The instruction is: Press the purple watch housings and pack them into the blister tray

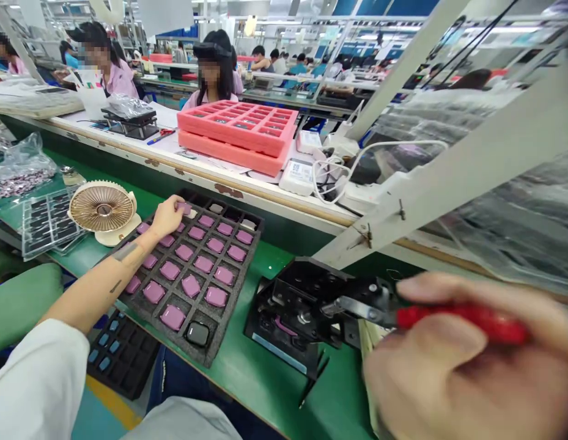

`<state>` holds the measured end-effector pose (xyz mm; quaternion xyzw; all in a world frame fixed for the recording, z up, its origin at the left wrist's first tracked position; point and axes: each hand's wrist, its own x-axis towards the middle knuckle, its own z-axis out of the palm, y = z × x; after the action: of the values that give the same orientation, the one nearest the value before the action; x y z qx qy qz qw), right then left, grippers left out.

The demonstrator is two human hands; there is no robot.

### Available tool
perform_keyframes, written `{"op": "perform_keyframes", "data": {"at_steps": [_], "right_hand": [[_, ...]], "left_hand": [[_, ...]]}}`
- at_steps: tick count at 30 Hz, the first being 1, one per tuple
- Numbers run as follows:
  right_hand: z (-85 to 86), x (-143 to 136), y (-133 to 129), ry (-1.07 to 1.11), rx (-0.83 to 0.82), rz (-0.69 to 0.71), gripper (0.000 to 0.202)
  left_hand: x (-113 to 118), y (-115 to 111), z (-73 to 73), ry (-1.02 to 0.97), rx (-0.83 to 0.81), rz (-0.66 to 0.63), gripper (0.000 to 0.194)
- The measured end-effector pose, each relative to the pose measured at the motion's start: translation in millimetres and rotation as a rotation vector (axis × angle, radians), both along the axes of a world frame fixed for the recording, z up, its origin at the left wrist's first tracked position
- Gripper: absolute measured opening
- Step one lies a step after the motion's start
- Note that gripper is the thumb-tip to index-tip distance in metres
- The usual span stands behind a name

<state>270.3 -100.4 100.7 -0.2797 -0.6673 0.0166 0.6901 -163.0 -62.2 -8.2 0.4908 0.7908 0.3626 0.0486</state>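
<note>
My left hand (168,216) reaches to the back of a dark foam tray (205,354), its fingers closed on a purple piece (185,208). Purple watch-shaped pieces (172,317) fill many of the tray's compartments, with a black one (197,333) in the front right corner. My right hand (467,360), large and blurred, is wrapped round the red handle (462,322) of a black clamp press (311,293). Part of something purple (285,327) shows inside the press.
A cream fan (103,209) stands left of the tray, beside clear plastic trays (47,223). Red foam trays (238,131), white boxes (298,177) and cables lie on the raised shelf behind. A slanted white post (403,195) rises behind the press. Several people sit beyond.
</note>
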Motion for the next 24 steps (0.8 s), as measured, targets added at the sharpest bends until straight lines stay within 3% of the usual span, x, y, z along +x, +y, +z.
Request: {"op": "perform_keyframes", "data": {"at_steps": [2,5,8,11,13,15,17,20,24], "right_hand": [[-34.8,4,-8,-0.074,0.197,0.017,0.005],[-76.9,12,-17,-0.214,0.185,0.003,0.025],[-92.7,27,-27,-0.285,0.103,-0.039,0.037],[-102.2,54,-39,-0.114,0.099,-0.122,0.053],[-118.8,75,-50,-0.130,-0.065,-0.207,0.046],[-145.7,93,-60,-0.315,-0.333,-0.255,0.030],[-177.6,103,-69,-0.527,-0.532,-0.285,0.028],[-215.9,104,-75,-0.763,-0.675,-0.343,0.036],[-230.7,100,-75,-0.928,-0.753,-0.394,0.035]], "left_hand": [[-19,27,-6.5,0.020,-0.020,0.052,0.030],[-30,62,-14.0,0.054,-0.061,0.070,0.032],[-29,88,-17.8,0.106,-0.122,0.047,0.038],[-23,100,-18.7,0.191,-0.172,0.026,0.035],[-16,100,-18.4,0.268,-0.173,0.023,0.037],[-4,99,-18.2,0.341,-0.160,-0.008,0.044],[13,100,-19.2,0.394,-0.160,-0.107,0.043],[46,112,-24.4,0.435,-0.205,-0.329,0.031],[84,135,-32.1,0.455,-0.291,-0.460,0.040]]}}
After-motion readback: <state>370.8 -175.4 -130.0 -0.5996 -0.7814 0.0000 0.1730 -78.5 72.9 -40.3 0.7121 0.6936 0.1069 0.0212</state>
